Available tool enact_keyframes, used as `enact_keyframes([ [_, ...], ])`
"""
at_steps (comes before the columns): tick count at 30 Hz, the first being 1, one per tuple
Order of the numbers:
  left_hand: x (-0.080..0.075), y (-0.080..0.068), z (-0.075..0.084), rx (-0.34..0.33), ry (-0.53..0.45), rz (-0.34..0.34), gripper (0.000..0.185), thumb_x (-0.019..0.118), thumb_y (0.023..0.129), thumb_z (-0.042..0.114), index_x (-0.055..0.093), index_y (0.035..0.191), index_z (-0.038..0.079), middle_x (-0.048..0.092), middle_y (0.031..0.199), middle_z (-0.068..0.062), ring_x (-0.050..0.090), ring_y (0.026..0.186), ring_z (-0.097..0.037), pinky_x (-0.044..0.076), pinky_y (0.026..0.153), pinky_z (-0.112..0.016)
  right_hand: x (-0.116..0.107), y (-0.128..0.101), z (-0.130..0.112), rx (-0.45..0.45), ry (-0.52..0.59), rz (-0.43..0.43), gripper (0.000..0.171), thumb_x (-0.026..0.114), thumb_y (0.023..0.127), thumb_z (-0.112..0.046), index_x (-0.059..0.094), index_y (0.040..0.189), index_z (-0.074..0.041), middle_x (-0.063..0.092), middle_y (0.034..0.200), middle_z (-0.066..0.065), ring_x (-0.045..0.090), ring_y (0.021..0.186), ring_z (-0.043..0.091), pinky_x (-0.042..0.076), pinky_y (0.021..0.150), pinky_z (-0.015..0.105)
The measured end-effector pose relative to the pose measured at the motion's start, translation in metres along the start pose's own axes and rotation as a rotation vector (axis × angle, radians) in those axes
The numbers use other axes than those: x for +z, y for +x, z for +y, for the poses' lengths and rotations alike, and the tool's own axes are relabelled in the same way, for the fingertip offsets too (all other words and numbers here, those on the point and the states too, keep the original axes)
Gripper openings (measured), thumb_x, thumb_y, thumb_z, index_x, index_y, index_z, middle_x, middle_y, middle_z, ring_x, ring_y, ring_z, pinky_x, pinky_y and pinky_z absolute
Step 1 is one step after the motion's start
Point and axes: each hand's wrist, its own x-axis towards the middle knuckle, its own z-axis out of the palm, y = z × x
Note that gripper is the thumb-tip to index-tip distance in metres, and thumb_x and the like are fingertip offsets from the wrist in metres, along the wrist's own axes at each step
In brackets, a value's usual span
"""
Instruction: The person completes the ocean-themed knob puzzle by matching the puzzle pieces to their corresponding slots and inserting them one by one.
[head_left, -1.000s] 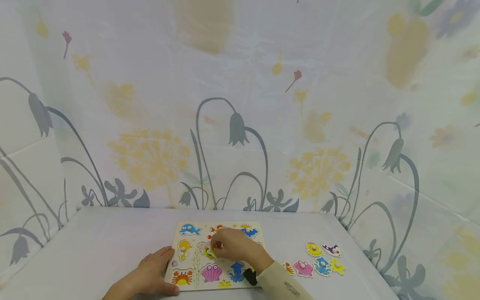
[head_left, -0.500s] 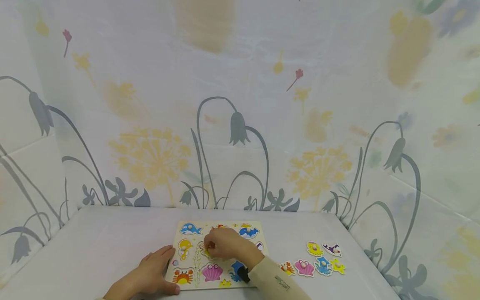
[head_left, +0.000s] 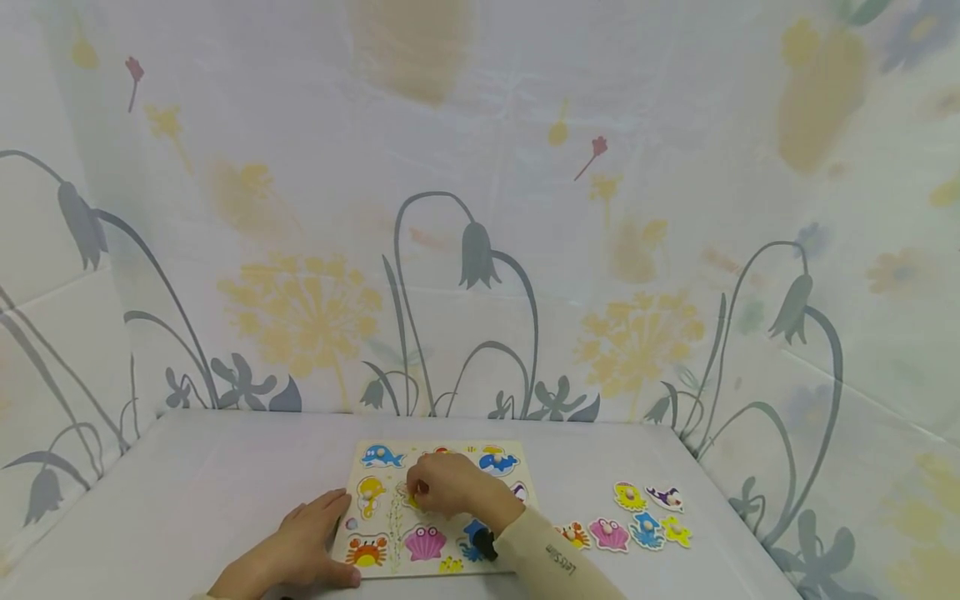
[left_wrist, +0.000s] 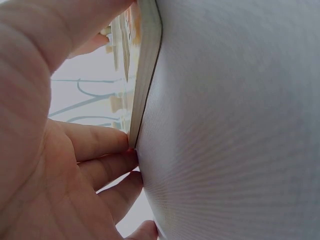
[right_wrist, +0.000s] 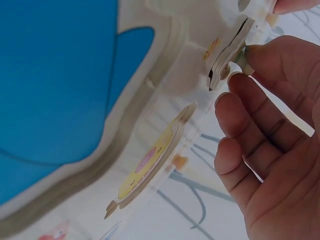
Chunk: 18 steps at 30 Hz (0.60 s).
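A wooden puzzle board (head_left: 450,570) with sea-animal pictures lies on the table. My left hand (head_left: 303,542) rests at its near left corner, fingertips against the left edge and thumb at the front edge. In the left wrist view, fingers (left_wrist: 102,140) touch the board's side. My right hand (head_left: 450,487) is over the middle of the board. Its thumb and fingertips pinch a small wooden puzzle piece (right_wrist: 231,52), seen edge-on in the right wrist view; its yellow-green face is mostly hidden in the head view. Knobbed whale (head_left: 381,455) and seahorse (head_left: 368,497) pieces sit on the board.
Right of the board lie several loose knobbed pieces: a pink shell (head_left: 608,534), a blue squid (head_left: 647,531), a crab (head_left: 576,535), a yellow starfish (head_left: 676,531), a yellow round piece (head_left: 628,496) and a purple orca (head_left: 665,498). A flower-print curtain (head_left: 480,167) encloses the table.
My right hand has moved slightly left with the yellow-green piece, covering more of it, and uncovered part of the board's right side. My left hand stays at the board's corner.
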Motion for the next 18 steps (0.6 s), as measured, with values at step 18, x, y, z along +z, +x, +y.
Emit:
enact_keyframes([
  [18,0.0009,0.0005,-0.0026,0.004,-0.006,0.005,0.107,0.088,0.056,0.051,0.045,0.136,-0.005,0.039,0.142,-0.026,0.033,0.133,-0.045,0.017,0.105,-0.07,-0.001,0.0011,0.0012,-0.022,-0.006,-0.013,0.007,0.068,0.088,-0.02,0.072,0.092,-0.024,0.053,0.077,-0.015,0.045,0.07,0.002,0.042,0.064,0.016],
])
